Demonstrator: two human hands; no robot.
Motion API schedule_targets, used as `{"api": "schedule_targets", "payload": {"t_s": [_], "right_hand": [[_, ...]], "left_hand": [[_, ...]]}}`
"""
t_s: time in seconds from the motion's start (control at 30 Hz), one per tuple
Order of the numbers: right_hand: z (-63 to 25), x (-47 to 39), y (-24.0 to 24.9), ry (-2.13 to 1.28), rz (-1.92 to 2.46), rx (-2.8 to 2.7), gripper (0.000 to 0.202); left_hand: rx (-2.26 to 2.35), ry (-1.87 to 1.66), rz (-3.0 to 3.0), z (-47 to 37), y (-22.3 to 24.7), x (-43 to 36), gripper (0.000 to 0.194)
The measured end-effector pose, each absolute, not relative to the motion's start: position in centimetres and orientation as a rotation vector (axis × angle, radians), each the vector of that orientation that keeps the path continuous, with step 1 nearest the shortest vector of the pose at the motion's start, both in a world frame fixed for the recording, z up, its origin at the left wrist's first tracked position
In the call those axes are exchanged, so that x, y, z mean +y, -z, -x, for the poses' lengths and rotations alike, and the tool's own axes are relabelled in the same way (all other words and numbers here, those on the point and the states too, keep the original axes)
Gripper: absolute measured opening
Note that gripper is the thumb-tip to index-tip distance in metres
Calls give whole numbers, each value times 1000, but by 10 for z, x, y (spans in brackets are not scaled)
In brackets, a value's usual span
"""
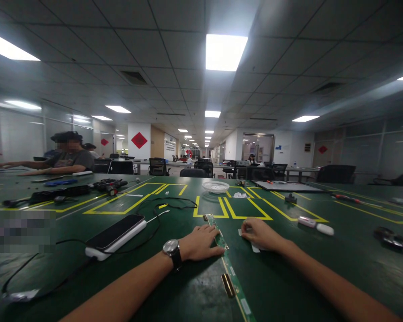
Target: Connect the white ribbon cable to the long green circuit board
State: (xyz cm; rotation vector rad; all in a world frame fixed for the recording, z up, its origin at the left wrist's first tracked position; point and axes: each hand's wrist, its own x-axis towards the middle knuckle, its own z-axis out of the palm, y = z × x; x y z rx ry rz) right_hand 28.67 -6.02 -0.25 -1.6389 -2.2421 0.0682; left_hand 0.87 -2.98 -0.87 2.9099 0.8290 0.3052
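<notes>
A long, narrow green circuit board (pixel 233 273) runs from the table's near edge toward the middle, with gold-coloured connector tabs along its left side. My left hand (pixel 201 243), wearing a wristwatch (pixel 171 248), holds the board down with bent fingers and thumb along its upper part. To the right of the board, my right hand (pixel 257 232) is closed, fingers curled down at the table on a thin white piece (pixel 255 248) that looks like paper or a wipe. Its edges stick out from under the hand; the fingertips are mostly hidden.
A white power bank-like block with a black phone-like slab (pixel 117 232) and cables lies at left. Further back are a white basket (pixel 215 186), crumpled white scraps (pixel 241 195), and tools (pixel 110 185). White-and-pink small items (pixel 307 222) lie right. A person (pixel 69 154) sits far left.
</notes>
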Motion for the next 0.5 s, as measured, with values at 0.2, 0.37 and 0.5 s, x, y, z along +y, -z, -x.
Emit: {"api": "schedule_targets", "payload": {"t_s": [0.2,0.37,0.5], "right_hand": [[-261,-64,8,-162,1471,-2232,11],[-257,-66,9,-144,1445,-2247,14],[-254,-64,12,-106,1427,-2245,14]], "left_hand": [[710,-295,-2917,-9,6,-34,65],[702,-297,-2900,-9,7,-33,68],[688,-288,-2916,-9,8,-32,70]]}}
